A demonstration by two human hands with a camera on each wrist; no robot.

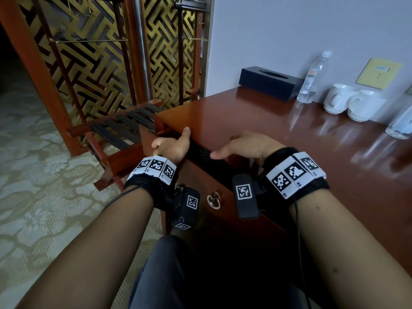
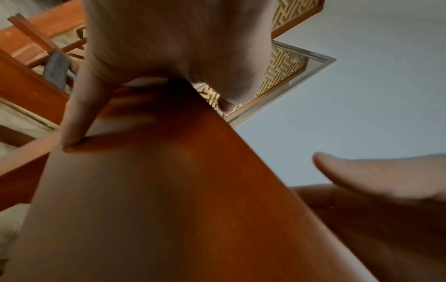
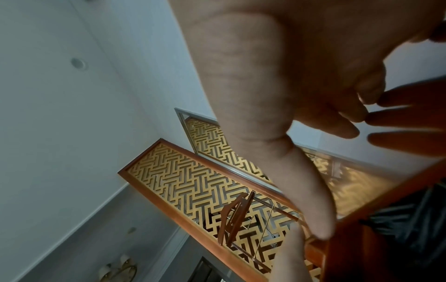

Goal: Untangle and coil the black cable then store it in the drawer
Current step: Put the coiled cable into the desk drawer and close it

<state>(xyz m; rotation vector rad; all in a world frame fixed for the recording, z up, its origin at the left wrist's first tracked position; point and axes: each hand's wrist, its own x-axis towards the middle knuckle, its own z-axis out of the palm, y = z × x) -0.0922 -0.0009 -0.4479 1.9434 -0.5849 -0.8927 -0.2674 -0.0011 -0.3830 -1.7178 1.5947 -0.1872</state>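
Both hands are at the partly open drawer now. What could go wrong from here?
1. The left hand has fingers at the gap under the desk top; pushing the drawer in could pinch them.
2. Dark material fills the gap; it could snag on closing.
3. I cannot make out the cable itself, so whether it is stowed is unconfirmed.

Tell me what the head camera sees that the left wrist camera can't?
Only the head view shows two white cups, a water bottle, a black box, the drawer's knob and a dark gap where the drawer is slightly open. Only the left wrist view shows a left fingertip pressing the drawer front, seen from below. Both show the left hand at the drawer, the right hand and the gold lattice screen.
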